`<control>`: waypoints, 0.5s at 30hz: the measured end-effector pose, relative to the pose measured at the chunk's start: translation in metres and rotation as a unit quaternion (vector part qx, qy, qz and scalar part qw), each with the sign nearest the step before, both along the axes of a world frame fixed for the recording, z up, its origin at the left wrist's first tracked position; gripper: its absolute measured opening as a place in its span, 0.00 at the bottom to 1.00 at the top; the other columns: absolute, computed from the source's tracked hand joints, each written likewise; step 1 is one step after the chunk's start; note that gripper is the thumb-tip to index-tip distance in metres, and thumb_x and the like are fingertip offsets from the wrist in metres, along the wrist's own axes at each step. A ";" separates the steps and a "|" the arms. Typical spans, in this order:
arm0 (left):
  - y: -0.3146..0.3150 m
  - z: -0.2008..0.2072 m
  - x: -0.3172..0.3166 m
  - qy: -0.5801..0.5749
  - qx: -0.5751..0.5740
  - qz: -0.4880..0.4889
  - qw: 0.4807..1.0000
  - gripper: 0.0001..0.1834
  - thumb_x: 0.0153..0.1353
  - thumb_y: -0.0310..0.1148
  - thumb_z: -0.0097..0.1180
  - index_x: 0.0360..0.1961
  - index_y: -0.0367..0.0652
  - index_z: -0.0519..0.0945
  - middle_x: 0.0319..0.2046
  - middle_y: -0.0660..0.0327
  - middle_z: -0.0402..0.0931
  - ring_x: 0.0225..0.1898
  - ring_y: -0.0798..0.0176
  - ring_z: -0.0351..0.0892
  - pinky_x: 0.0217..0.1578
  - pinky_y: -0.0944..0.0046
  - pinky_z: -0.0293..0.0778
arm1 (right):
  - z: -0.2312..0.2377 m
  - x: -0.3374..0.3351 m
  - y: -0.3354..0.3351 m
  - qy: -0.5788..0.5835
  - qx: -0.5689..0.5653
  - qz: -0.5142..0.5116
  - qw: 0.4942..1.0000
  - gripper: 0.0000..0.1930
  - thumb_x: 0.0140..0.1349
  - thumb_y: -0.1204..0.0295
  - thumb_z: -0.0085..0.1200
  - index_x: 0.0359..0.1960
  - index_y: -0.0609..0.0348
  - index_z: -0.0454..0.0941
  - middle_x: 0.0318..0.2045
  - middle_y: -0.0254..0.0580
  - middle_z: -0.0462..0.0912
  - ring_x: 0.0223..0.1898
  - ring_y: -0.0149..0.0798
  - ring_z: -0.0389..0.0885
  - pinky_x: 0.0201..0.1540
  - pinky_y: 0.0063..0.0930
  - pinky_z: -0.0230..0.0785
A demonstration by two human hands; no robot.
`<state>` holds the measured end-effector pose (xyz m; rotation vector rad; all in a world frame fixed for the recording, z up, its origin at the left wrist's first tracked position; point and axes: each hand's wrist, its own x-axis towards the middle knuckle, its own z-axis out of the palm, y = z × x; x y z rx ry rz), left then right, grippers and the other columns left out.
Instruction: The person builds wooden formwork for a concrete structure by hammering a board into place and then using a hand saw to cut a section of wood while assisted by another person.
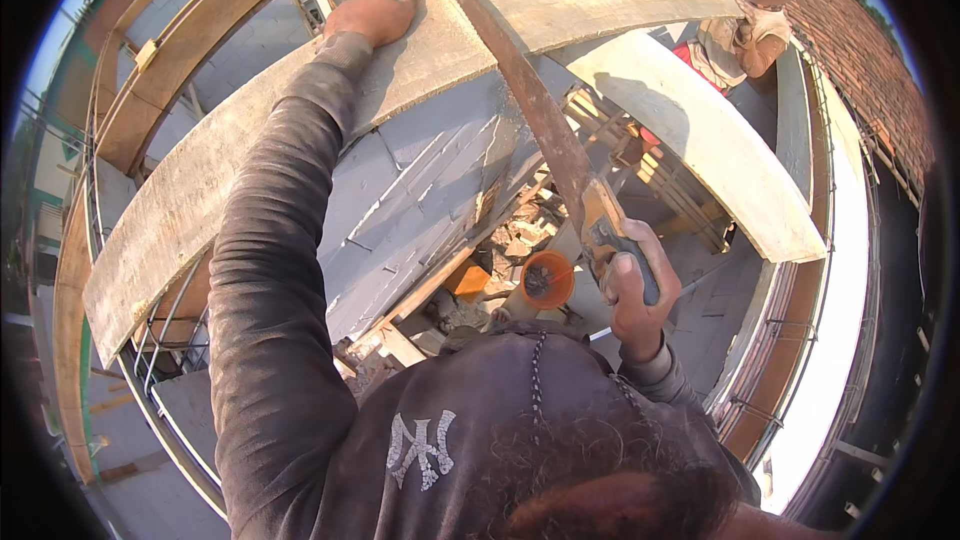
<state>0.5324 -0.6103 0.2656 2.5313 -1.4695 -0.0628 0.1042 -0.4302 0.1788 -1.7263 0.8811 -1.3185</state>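
"Where's the handsaw (pixel 530 90)?"

"Its rusty blade slants across the long board (pixel 425 55), tip beyond the far edge. I can't tell whether the teeth touch the wood."

"And the hands?"

"The right hand (pixel 637 285) is closed around the handle (pixel 601 208), thumb on the near side. The left hand (pixel 370 17) lies over the board's far edge; its fingers are mostly hidden, so I can't tell how tightly it grips."

"How would they handle?"

"The saw looks light, its blade thin and a little whippy, so the handle is the place to hold it. The board seems stiff and fairly heavy for its length; its dusty face might slip, so I'd take it by the edges."

"What's it resting on?"

"I can't see its supports clearly. Below it is a grey block wall (pixel 400 200), and lower down, rubble (pixel 532 230) beside an orange bucket (pixel 563 285)."

"Anything else around?"

"A second pale board (pixel 700 145) angles off to the right. Another person (pixel 740 50) is near its far end, with a reddish brick or tile surface (pixel 850 25) behind. Strong sunlight falls over everything."
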 end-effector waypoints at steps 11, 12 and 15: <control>0.001 0.011 -0.006 -0.002 -0.017 -0.012 1.000 0.45 0.72 0.69 0.36 0.59 0.36 0.84 0.58 0.42 0.83 0.61 0.42 0.82 0.62 0.47 0.74 | 0.063 0.085 -0.097 -0.009 -0.054 0.035 0.998 0.15 0.72 0.74 0.55 0.56 0.68 0.81 0.45 0.41 0.87 0.44 0.30 0.80 0.50 0.26 0.73; 0.002 0.010 -0.010 -0.012 -0.028 -0.002 1.000 0.44 0.72 0.69 0.37 0.58 0.37 0.84 0.57 0.42 0.83 0.60 0.42 0.82 0.61 0.47 0.75 | 0.051 0.072 -0.084 -0.018 -0.021 0.026 0.999 0.16 0.71 0.74 0.55 0.57 0.70 0.81 0.47 0.43 0.87 0.47 0.31 0.81 0.52 0.26 0.73; 0.005 0.011 -0.005 0.005 -0.021 -0.013 1.000 0.44 0.72 0.69 0.37 0.57 0.37 0.85 0.56 0.43 0.83 0.59 0.42 0.83 0.60 0.46 0.76 | 0.024 0.019 -0.023 -0.005 0.024 -0.005 1.000 0.17 0.72 0.75 0.53 0.57 0.74 0.80 0.51 0.50 0.85 0.51 0.35 0.81 0.57 0.30 0.72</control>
